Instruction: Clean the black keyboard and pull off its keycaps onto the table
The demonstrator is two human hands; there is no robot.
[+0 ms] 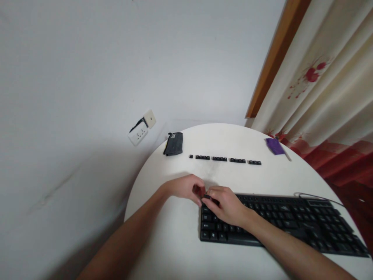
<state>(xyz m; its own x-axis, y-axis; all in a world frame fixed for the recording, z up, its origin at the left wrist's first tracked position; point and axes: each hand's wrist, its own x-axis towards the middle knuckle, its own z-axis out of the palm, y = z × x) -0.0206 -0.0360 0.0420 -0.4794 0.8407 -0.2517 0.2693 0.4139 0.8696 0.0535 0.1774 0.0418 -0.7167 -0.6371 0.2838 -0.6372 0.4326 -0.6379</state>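
Note:
A black keyboard [291, 221] lies on the round white table [180, 249], its cable leaving at the right. My right hand [229, 204] rests on the keyboard's top left corner, fingers pinched together on a dark key there. My left hand [186, 187] is curled just left of that corner, fingertips meeting those of the right hand; what it holds, if anything, I cannot make out. Beyond the hands, a row of removed black keycaps [224, 159] lies in short groups across the table.
A folded grey cloth [174, 144] sits at the table's far left edge. A purple tool with a thin handle [276, 147] lies at the far right. A wall socket [141, 128] is on the white wall. A curtain [326, 97] hangs at the right.

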